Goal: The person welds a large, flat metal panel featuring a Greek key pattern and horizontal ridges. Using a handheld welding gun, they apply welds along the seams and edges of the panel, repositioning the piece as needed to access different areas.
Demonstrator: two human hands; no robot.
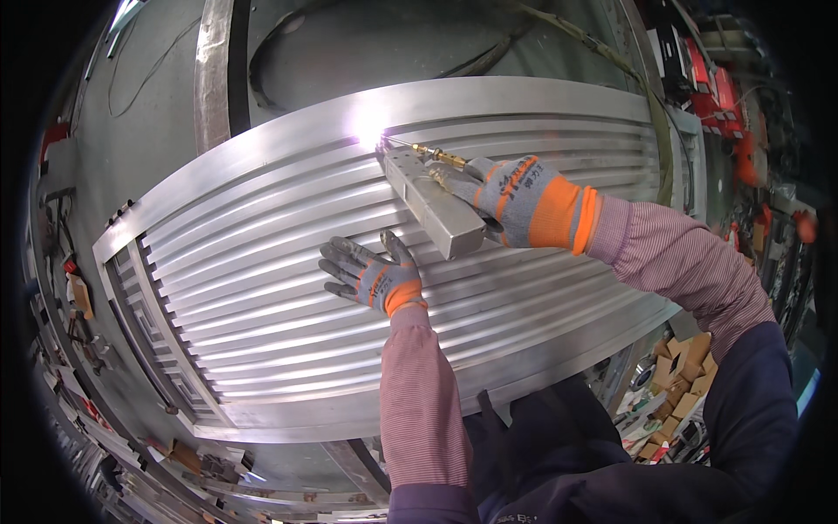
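Observation:
My right hand, in a grey and orange knit glove, grips a handheld welding gun with a box-shaped grey metal body. A thin brass-coloured tube runs along its far side towards a white-violet weld glare. That glare hides the tip and the spot where the slats meet the far frame rail. Below me lies a slatted metal panel, shiny like aluminium. My left hand, gloved the same way, rests on the slats with fingers spread, holding nothing, left of the gun's near end.
A thick sheathed cable crosses the panel's right end. Steel beams support the panel above the grey floor. Cardboard boxes are piled at lower right, red boxes at upper right. Fret-patterned panel work fills the left end.

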